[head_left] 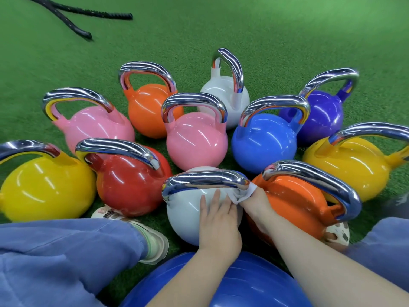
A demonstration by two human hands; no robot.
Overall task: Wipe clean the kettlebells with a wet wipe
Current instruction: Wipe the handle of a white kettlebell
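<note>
Several coloured kettlebells with chrome handles stand close together on green turf. Nearest me is a white kettlebell (186, 216). My left hand (218, 220) lies flat on its body with straight fingers. My right hand (254, 202) grips a white wet wipe (244, 193) wrapped round the right end of that kettlebell's chrome handle (205, 179). An orange kettlebell (294, 202) sits right beside my right hand. A red kettlebell (130, 182) stands to the left.
A pink kettlebell (195, 140) and a blue kettlebell (263, 142) stand just behind. Yellow kettlebells (46, 187) flank the group. I sit on a blue exercise ball (243, 284), knees in blue trousers (55, 251) either side. Black battle ropes (73, 21) lie far left.
</note>
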